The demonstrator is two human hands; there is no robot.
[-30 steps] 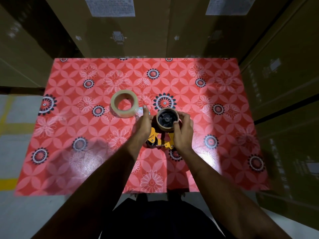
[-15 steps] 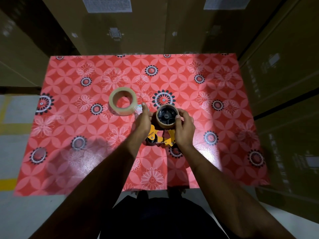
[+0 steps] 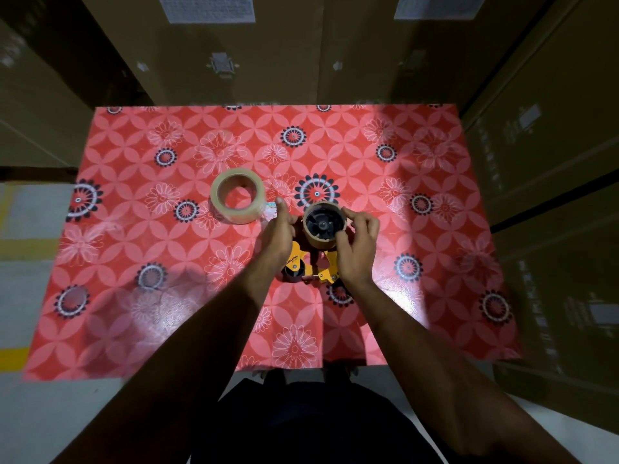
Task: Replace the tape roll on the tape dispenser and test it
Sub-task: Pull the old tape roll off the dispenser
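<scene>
An orange tape dispenser lies on the red floral table, its black hub facing up. A thin brown cardboard core sits around that hub. My left hand grips the dispenser's left side, thumb pointing away from me. My right hand pinches the core's right rim with fingertips. A full roll of clear-tan tape lies flat on the table just left of my left hand, untouched.
The red floral tablecloth covers the whole table. Tall brown cardboard boxes stand close behind and to the right. A small pale scrap lies between the full roll and my left hand. Grey floor shows at left.
My right-hand fingers have shifted from beside the core up onto its right rim. The dispenser and the full roll stay where they were.
</scene>
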